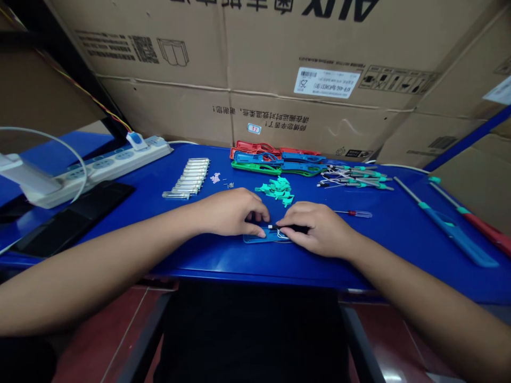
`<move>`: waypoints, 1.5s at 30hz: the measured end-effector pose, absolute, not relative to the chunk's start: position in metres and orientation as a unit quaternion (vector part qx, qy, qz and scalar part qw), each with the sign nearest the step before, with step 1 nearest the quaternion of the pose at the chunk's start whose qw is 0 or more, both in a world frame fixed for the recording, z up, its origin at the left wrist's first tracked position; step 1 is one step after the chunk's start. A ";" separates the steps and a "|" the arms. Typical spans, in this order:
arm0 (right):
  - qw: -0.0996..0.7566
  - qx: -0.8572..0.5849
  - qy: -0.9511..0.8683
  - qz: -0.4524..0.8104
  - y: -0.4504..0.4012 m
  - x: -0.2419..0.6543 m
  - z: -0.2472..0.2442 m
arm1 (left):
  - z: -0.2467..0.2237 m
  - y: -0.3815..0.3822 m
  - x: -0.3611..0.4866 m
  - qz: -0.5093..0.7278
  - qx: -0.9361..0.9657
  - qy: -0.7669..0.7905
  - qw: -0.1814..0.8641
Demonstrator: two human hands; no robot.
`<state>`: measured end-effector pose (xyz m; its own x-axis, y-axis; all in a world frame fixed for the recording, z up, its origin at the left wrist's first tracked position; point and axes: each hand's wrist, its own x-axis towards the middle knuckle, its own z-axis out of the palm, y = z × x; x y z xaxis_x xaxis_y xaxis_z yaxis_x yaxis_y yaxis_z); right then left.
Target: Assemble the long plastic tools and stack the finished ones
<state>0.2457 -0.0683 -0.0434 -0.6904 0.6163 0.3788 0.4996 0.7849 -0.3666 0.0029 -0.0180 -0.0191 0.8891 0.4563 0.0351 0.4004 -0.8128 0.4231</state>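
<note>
A blue plastic casing half [259, 237] lies flat on the table near its front edge, its right part covered by my right hand. My left hand [236, 211] is curled at the casing's left part, thumb on the near side and fingers on the far side, steadying it. In my right hand [319, 227], thumb and fingers pinch a small black part with a white tip [272, 227], held over the casing. White wires [281, 234] hang from this part down to the casing. Just beyond my hands lies a pile of small green plastic pieces [276, 189].
Red, blue and green casings [275, 158] lie stacked at the back, beside metal rods with wires [355, 176]. Left are glassy tubes [187, 178], a power strip [104, 167] and a black phone-like slab [75, 218]. A screwdriver [359, 214] and assembled blue stick [455, 229] lie right.
</note>
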 end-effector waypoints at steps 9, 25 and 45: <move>0.214 -0.324 -0.914 0.116 -0.071 0.245 -0.045 | -0.030 -0.011 0.005 0.075 0.931 0.208 0.289; 0.158 -0.309 -0.929 0.127 -0.067 0.247 -0.037 | -0.028 -0.012 0.005 0.087 0.936 0.201 0.276; 0.122 -0.350 -0.917 0.149 -0.086 0.290 -0.028 | -0.030 -0.031 0.023 0.134 0.950 0.160 0.231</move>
<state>0.2904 -0.0859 -0.0276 -0.7256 0.6777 0.1197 0.6046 0.7108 -0.3593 0.0225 -0.0306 -0.0298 0.9127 0.3664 0.1810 0.2428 -0.8423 0.4812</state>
